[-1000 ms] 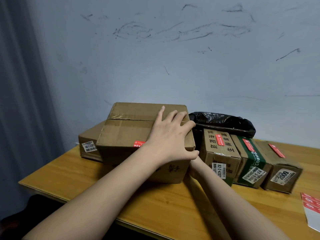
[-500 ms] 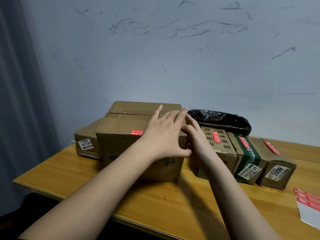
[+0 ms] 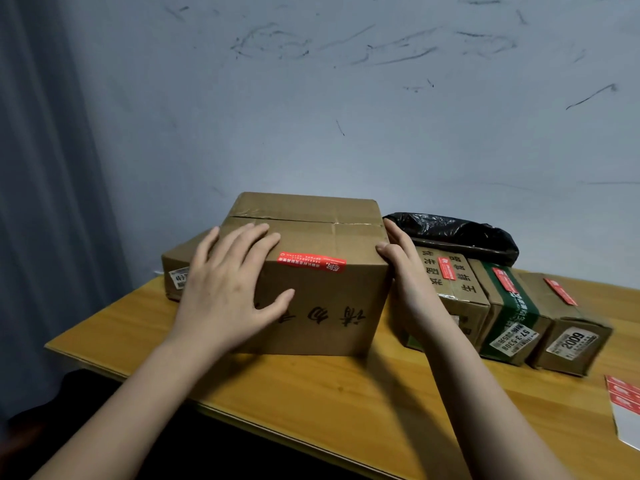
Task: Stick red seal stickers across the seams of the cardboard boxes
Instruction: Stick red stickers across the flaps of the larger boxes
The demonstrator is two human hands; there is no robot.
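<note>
A large brown cardboard box stands on the wooden table, with a taped seam across its top. A red seal sticker lies over its front top edge. My left hand rests flat on the box's front left corner, fingers straight and spread, thumb on the front face. My right hand presses flat against the box's right side, fingers extended along it. Three smaller boxes stand to the right, each bearing a red sticker on top.
A black plastic bag lies behind the small boxes. Another brown box sits behind the large one at left. A sticker sheet lies at the table's right edge. A marked wall stands close behind.
My left hand slid from the box's right top to its front left corner, uncovering the red sticker. My right hand came up and now presses the box's right side.
</note>
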